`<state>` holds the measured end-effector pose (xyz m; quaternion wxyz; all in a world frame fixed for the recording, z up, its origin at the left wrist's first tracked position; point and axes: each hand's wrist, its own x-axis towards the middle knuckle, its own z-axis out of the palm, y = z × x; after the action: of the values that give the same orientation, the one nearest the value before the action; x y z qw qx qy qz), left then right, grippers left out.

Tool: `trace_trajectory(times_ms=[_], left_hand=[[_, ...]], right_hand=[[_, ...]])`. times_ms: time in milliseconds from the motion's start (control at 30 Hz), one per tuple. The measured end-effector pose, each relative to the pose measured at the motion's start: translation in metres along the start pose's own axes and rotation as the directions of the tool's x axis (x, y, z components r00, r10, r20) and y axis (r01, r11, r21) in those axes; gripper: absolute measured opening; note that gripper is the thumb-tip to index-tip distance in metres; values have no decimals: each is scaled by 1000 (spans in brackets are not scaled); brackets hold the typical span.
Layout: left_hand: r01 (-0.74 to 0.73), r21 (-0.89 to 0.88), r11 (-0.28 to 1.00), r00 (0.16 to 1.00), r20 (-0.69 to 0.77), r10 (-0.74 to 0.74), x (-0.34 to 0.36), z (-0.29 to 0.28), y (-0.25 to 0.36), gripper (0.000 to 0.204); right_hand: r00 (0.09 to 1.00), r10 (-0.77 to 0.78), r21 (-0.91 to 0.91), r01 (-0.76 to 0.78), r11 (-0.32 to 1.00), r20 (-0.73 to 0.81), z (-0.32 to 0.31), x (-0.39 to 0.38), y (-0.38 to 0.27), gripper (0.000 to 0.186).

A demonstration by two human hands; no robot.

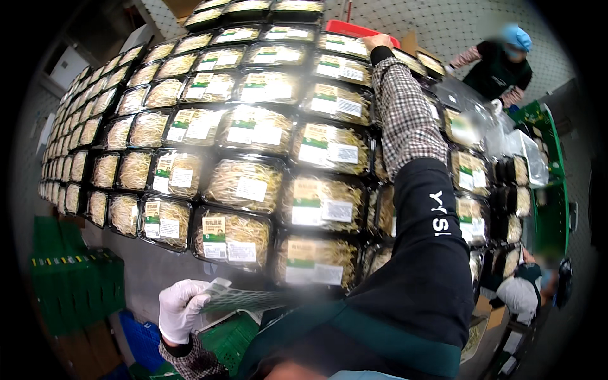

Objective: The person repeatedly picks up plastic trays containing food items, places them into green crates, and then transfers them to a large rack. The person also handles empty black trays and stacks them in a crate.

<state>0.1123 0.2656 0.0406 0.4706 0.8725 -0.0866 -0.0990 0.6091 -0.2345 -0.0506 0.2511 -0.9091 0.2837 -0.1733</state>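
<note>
My left hand, in a white glove, is closed on the end of a strip of green-and-white labels. The strip stretches right, toward my body. My right arm reaches far over the packs, and my right hand is at a label-bearing pack beside a red plastic bin. Its fingers are too small and partly hidden to make out. Rows of black trays of bean sprouts under clear film cover the table. A nearby pack bears only a white label; another pack has green and white ones.
Green crates stand at the left, with a blue crate below. Another green crate sits under my left hand. At the right are clear plastic bags and two co-workers, one in a blue cap.
</note>
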Motion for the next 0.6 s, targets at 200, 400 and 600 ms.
trace_trajectory(times_ms=[200,400,600], left_hand=[[215,132,968,975,-91,-204,-5,-5,-13,22],[428,-401,810,902,133,-411,4,-3,-2,17],[222,54,974,974,-52,-219,14,-19,-15,9]], right_hand=[[988,137,-149,-146,978,-68,62,27,-1,26],[983,71,-159,-99,982,-169,85,-3,-6,25],[974,-184,-213,153,965,-135,73,-21,-50,24]])
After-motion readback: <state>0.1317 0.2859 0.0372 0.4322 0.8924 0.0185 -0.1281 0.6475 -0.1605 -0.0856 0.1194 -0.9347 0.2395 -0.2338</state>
